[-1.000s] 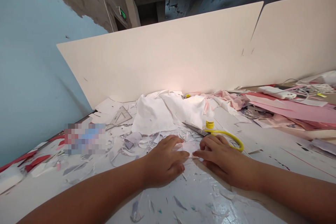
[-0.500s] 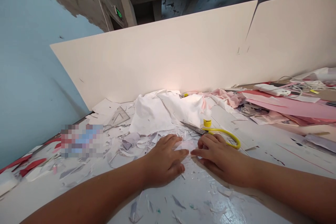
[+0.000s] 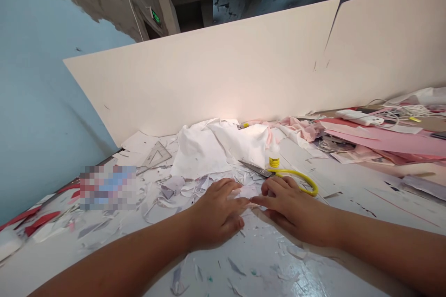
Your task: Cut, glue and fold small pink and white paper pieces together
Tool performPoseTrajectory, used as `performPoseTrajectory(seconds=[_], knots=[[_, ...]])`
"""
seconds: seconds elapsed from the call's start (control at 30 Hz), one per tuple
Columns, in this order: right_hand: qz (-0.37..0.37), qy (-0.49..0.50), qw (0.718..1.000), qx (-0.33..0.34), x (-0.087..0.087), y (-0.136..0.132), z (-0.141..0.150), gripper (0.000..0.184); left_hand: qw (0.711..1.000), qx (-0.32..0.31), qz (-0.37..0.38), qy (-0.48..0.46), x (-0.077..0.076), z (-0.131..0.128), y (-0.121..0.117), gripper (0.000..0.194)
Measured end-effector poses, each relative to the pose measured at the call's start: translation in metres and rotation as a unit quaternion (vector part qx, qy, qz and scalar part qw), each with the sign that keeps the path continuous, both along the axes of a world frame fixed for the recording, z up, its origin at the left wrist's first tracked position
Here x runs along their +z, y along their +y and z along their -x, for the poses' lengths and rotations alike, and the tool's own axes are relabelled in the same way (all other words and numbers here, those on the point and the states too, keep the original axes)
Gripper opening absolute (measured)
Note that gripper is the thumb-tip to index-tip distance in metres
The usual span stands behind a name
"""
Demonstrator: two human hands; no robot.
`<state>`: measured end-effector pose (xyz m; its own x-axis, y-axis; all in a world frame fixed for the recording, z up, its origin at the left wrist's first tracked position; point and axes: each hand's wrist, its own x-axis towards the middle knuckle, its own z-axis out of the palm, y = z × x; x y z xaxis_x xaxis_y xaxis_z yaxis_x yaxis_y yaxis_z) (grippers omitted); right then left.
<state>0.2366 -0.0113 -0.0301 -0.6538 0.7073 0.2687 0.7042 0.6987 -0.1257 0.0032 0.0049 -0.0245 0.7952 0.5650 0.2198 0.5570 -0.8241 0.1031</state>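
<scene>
My left hand (image 3: 216,213) and my right hand (image 3: 289,206) lie side by side on the white table (image 3: 348,204), fingertips meeting over a small pale pink piece of paper (image 3: 246,192). Both hands press down on it with the fingers held together and curled a little; most of the paper is hidden under them. Just beyond my right hand lie scissors with yellow handles (image 3: 287,176) and a small glue bottle with a yellow band (image 3: 274,154).
Paper scraps litter the table around my hands. A heap of white paper (image 3: 223,146) and a clear set square (image 3: 156,155) lie further back. Pink sheets (image 3: 383,141) and a white power strip (image 3: 358,118) sit at the right. A tall cream board (image 3: 226,69) stands behind.
The view has drifted slightly; my hands stay pressed on the pink paper in nearly the same place.
</scene>
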Motion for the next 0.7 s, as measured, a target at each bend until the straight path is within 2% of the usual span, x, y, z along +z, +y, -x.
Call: performPoseTrajectory(seconds=[0.7], knots=[[0.001, 0.003, 1.0, 0.003, 0.0017, -0.0001, -0.0013, 0.033, 1.0, -0.001, -0.002, -0.016, 0.002, -0.0007, -0.0002, 0.036]])
